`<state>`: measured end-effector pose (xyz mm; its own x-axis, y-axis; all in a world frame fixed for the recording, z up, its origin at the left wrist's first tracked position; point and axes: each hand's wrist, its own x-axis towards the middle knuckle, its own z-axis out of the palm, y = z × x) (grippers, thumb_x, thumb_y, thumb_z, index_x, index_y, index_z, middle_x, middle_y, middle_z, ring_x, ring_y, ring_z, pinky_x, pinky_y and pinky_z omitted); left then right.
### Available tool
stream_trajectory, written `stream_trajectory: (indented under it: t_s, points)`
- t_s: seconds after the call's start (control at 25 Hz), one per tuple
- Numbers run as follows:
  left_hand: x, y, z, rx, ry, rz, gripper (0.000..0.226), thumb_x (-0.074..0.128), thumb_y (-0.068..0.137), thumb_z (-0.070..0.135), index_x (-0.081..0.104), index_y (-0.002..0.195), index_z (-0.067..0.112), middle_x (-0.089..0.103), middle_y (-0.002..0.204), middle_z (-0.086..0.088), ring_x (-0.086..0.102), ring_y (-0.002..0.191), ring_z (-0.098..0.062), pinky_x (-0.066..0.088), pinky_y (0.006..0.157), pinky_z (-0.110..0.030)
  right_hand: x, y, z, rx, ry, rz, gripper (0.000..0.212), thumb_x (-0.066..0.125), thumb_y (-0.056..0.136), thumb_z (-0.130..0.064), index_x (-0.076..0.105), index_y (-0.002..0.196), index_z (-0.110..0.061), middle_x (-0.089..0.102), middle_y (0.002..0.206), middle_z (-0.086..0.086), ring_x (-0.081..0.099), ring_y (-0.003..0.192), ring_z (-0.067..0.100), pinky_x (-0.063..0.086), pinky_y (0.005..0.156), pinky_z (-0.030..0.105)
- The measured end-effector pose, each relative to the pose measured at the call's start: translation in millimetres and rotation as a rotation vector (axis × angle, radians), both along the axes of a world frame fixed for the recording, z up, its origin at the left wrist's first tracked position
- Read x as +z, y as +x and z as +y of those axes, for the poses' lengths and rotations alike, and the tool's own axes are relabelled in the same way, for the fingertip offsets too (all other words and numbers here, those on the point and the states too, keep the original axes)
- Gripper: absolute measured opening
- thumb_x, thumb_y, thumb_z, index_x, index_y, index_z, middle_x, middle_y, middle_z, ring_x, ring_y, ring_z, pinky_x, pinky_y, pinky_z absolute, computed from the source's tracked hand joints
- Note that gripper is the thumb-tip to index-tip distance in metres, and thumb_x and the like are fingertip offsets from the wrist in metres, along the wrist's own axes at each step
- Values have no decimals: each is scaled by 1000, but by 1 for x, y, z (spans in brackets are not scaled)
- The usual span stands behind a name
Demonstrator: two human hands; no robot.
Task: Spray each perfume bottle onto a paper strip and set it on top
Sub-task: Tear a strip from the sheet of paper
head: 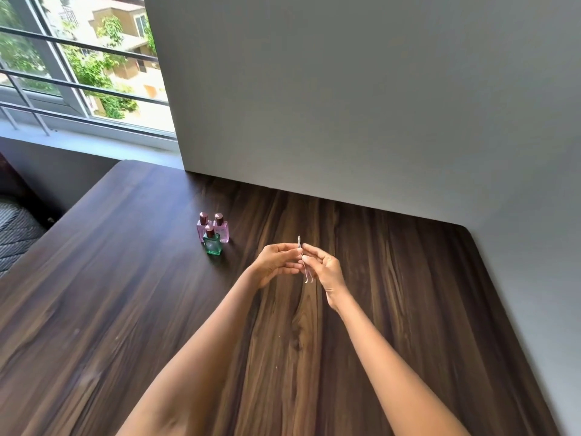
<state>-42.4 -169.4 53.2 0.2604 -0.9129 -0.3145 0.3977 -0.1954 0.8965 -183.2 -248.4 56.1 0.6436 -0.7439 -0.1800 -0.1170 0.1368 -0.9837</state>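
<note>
Three small perfume bottles stand close together on the dark wooden table [125, 278]: two pink bottles [202, 228] [222, 228] behind, a green bottle [213, 243] in front, all with brown caps. To their right, above the table, both hands meet around thin white paper strips [299, 247] seen edge-on. My right hand [323, 270] pinches the strips, whose lower ends hang below its fingers. My left hand [273, 262] pinches them near the top with thumb and fingertips. How many strips there are is hard to tell.
A grey wall [377, 105] runs along the table's far and right sides. A barred window [78, 64] is at the upper left, with a ledge below it. Dark woven furniture [12, 234] sits past the table's left edge.
</note>
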Motion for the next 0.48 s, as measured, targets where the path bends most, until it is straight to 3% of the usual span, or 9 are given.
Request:
stream_trajectory:
  t_s: [0.2, 0.48]
  points:
    - [-4, 10, 1, 4, 15, 17, 21, 67, 85, 18, 68, 104, 11, 73, 86, -10, 72, 72, -17, 60, 67, -25, -3, 8, -7, 78, 12, 13, 36, 63, 87, -12, 59, 123, -15, 65, 122, 7, 63, 111, 21, 52, 95, 37]
    - [-7, 13, -3, -14, 15, 24, 21, 66, 85, 17, 69, 104, 10, 74, 88, -10, 72, 76, -19, 60, 67, -26, -4, 5, -19, 97, 43, 12, 29, 62, 88, -13, 63, 115, -22, 69, 114, 3, 67, 103, 18, 56, 86, 30]
